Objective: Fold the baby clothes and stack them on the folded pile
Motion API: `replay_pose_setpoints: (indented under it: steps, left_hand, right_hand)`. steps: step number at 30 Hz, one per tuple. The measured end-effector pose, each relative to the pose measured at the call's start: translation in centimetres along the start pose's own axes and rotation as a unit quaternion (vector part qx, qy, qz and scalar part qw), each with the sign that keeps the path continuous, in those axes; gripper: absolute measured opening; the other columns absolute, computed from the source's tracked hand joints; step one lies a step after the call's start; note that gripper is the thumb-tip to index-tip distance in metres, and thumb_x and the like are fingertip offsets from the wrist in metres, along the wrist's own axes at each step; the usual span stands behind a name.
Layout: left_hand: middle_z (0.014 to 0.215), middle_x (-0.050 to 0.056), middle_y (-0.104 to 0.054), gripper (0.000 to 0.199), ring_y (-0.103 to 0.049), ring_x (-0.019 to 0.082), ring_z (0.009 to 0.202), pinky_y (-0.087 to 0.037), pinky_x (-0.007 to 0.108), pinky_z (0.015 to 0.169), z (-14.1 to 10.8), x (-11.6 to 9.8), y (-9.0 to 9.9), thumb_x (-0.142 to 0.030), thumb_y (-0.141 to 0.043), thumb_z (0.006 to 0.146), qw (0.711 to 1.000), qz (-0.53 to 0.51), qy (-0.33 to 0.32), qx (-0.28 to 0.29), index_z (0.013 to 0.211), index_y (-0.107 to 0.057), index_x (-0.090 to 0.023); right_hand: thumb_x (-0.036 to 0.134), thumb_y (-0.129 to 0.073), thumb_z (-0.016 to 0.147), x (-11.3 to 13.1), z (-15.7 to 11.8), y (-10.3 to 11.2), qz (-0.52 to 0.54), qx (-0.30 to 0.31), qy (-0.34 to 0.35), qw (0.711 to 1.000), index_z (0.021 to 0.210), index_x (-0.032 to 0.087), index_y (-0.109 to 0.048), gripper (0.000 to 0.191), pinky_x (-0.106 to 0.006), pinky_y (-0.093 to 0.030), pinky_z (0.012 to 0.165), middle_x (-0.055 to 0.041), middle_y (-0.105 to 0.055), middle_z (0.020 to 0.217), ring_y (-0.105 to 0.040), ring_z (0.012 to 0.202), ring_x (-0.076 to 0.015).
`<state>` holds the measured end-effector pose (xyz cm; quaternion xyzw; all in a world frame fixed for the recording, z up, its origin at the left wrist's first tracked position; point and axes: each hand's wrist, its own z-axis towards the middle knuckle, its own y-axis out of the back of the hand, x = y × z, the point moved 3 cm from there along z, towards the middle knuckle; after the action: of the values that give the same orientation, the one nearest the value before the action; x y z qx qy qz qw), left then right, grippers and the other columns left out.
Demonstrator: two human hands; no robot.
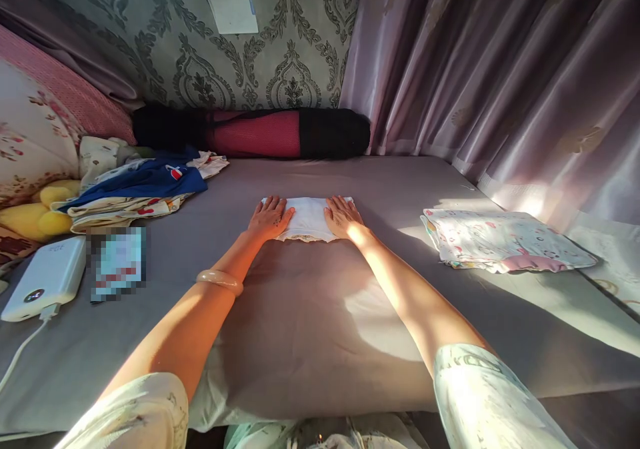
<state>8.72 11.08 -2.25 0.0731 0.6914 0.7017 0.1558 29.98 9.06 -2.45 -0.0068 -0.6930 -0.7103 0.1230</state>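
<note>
While left grip (271,217) and right grip (342,216) rest flat, grasping nothing, white cloth (309,218) lies beneath and between them.

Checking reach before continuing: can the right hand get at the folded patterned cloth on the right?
Probably yes. The right hand lies flat on the white cloth, and no object shows between it and the folded patterned cloth; it would likely need only to lift and swing outward.

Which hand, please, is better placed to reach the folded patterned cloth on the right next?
Probably the right hand: resting on the white cloth, it lies nearer the folded patterned cloth than the left hand.
</note>
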Motion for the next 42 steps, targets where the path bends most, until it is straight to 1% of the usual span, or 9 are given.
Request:
replay_pose_setpoints:
  steps: [7, 11, 14, 17, 22, 27, 33, 39, 42]
  left_hand:
    - [0.158, 0.014, -0.028, 0.068, -0.019, 0.029, 0.148, -0.018, 0.048, 0.118, -0.2, -0.1, 0.3, -0.051, -0.011, 0.098, 0.999, -0.008, 0.016, 0.029, 0.149, -0.033, -0.012]
    - [0.158, 0.013, -0.029, 0.067, -0.016, 0.029, 0.149, -0.015, 0.053, 0.118, -0.2, -0.4, 0.9, -0.051, -0.012, 0.098, 0.999, -0.003, 0.024, 0.04, 0.149, -0.034, -0.014]
    - [0.157, 0.011, -0.033, 0.063, -0.013, 0.029, 0.149, -0.01, 0.054, 0.119, -0.1, -1.4, 1.6, -0.049, -0.015, 0.098, 1.0, 0.004, 0.022, 0.011, 0.148, -0.036, -0.017]
    - [0.157, 0.01, -0.033, 0.06, -0.015, 0.027, 0.149, -0.01, 0.051, 0.12, -0.3, -3.2, 1.7, -0.045, -0.016, 0.099, 1.0, -0.009, -0.009, -0.016, 0.148, -0.036, -0.017]
    - [0.159, 0.01, -0.028, 0.061, -0.018, 0.026, 0.148, -0.017, 0.048, 0.119, -0.8, -4.8, 0.0, -0.044, -0.015, 0.1, 0.999, -0.043, -0.022, 0.017, 0.151, -0.03, -0.016]
    - [0.159, 0.009, -0.027, 0.062, -0.018, 0.026, 0.148, -0.017, 0.049, 0.119, -0.9, -4.6, -0.6, -0.047, -0.014, 0.1, 0.999, -0.049, -0.023, 0.006, 0.152, -0.03, -0.018]
    - [0.158, 0.011, -0.03, 0.059, -0.021, 0.026, 0.148, -0.018, 0.047, 0.12, -1.3, -4.3, 0.1, -0.044, -0.019, 0.1, 0.998, -0.058, -0.011, -0.013, 0.149, -0.034, -0.015]
    - [0.152, 0.011, -0.042, 0.049, -0.028, 0.025, 0.145, -0.021, 0.048, 0.119, -2.7, -2.1, 1.9, -0.027, -0.03, 0.097, 0.986, -0.1, 0.092, -0.1, 0.144, -0.04, -0.016]
    - [0.15, 0.013, -0.044, 0.048, -0.03, 0.025, 0.145, -0.021, 0.049, 0.119, -3.2, -1.1, 1.9, -0.02, -0.032, 0.095, 0.979, -0.125, 0.127, -0.103, 0.142, -0.041, -0.015]
  right_hand:
    - [0.036, -0.018, 0.101, -0.1, -0.1, 0.0, 0.007, 0.009, -0.007, 1.0, 0.15, 0.013, -0.035, 0.057, -0.048, -0.016, 0.12, -0.0105, -0.03, 0.158, -0.019, 0.148, -0.025]
    - [0.035, -0.018, 0.101, 0.4, -0.3, 0.7, 0.005, 0.009, -0.009, 1.0, 0.149, 0.012, -0.037, 0.057, -0.05, -0.017, 0.119, -0.0127, -0.032, 0.157, -0.021, 0.147, -0.0259]
    - [0.034, -0.02, 0.101, 1.4, -0.2, 1.3, 0.006, -0.006, -0.005, 1.0, 0.148, 0.013, -0.038, 0.055, -0.051, -0.015, 0.119, -0.0127, -0.032, 0.156, -0.022, 0.147, -0.0259]
    - [0.032, -0.024, 0.101, 2.8, 0.0, 1.4, 0.015, -0.037, 0.009, 0.999, 0.148, 0.014, -0.039, 0.053, -0.049, -0.017, 0.119, -0.0118, -0.033, 0.156, -0.024, 0.146, -0.0259]
    - [0.028, -0.026, 0.1, 3.6, 0.2, 0.2, 0.029, -0.025, 0.016, 0.999, 0.147, 0.011, -0.04, 0.052, -0.049, -0.021, 0.118, -0.0138, -0.038, 0.153, -0.026, 0.145, -0.0284]
    - [0.028, -0.025, 0.099, 3.1, 0.3, -0.4, 0.044, -0.033, 0.029, 0.998, 0.147, 0.008, -0.04, 0.054, -0.052, -0.021, 0.117, -0.0157, -0.038, 0.153, -0.027, 0.144, -0.0317]
    - [0.028, -0.027, 0.098, 3.6, 0.7, 0.0, 0.044, -0.019, 0.005, 0.999, 0.145, 0.013, -0.042, 0.052, -0.053, -0.022, 0.117, -0.012, -0.038, 0.154, -0.028, 0.144, -0.0291]
    - [0.031, -0.028, 0.1, 6.7, 1.2, 0.7, 0.047, -0.064, 0.004, 0.997, 0.145, 0.008, -0.041, 0.052, -0.05, -0.016, 0.119, -0.0136, -0.034, 0.155, -0.023, 0.146, -0.0275]
    - [0.033, -0.029, 0.101, 8.1, 1.1, 0.2, 0.037, -0.074, 0.007, 0.997, 0.144, 0.006, -0.042, 0.053, -0.048, -0.017, 0.118, -0.0156, -0.037, 0.153, -0.026, 0.145, -0.0282]
